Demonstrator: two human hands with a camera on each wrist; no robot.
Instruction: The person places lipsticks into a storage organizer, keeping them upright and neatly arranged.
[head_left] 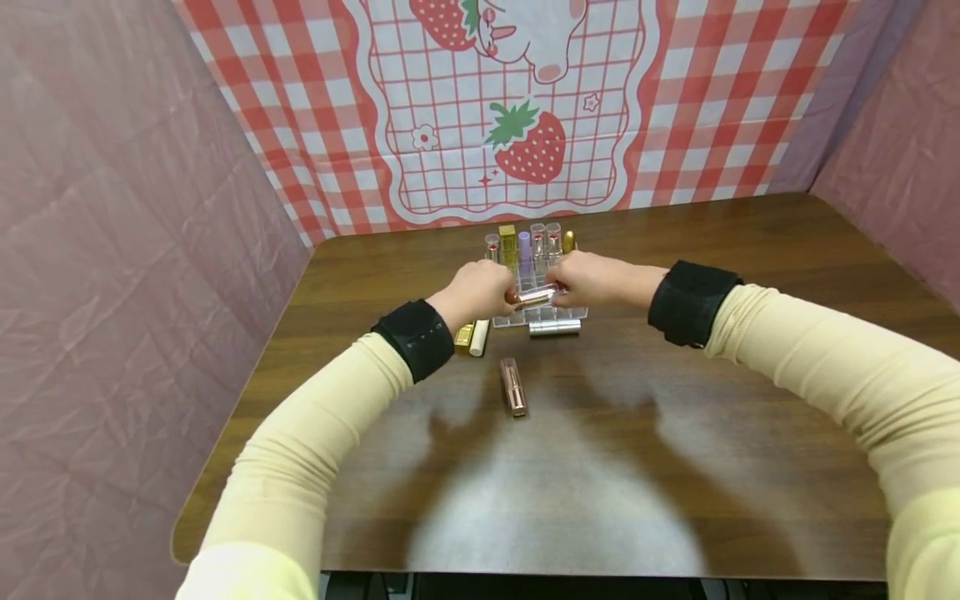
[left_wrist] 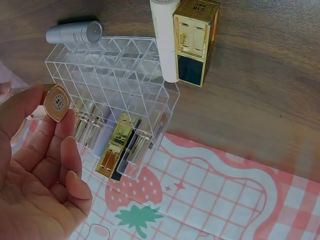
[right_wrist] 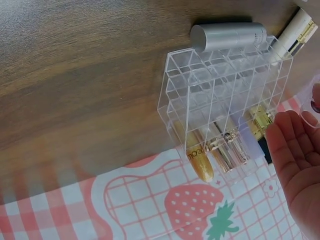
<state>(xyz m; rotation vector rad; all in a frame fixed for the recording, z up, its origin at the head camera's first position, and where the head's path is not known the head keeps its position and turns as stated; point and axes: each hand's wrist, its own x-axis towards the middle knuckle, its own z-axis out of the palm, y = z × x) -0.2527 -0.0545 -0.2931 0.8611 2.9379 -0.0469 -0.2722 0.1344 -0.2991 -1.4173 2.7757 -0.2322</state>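
Note:
Above the front rows of a clear lipstick organizer (head_left: 540,315), both hands hold one rose-gold lipstick with a clear cap (head_left: 536,297) lying sideways. My left hand (head_left: 480,287) pinches its base between thumb and fingers; the diamond-shaped base end (left_wrist: 58,103) faces the left wrist camera. At the other end, my right hand (head_left: 588,279) grips the clear part (right_wrist: 311,116), largely cut off by the frame in the right wrist view. The organizer's back row bears a gold tube (right_wrist: 200,165), a lilac tube (head_left: 525,247), a gold square lipstick (head_left: 507,243) and several clear-capped ones.
A silver tube (head_left: 555,327) lies along the organizer's front edge. Left of it are a white tube (head_left: 480,338) and a gold lipstick (head_left: 463,339), side by side. Another rose-gold lipstick (head_left: 513,387) lies nearer on the wooden table (head_left: 750,467). A strawberry-print cloth (head_left: 517,192) hangs behind.

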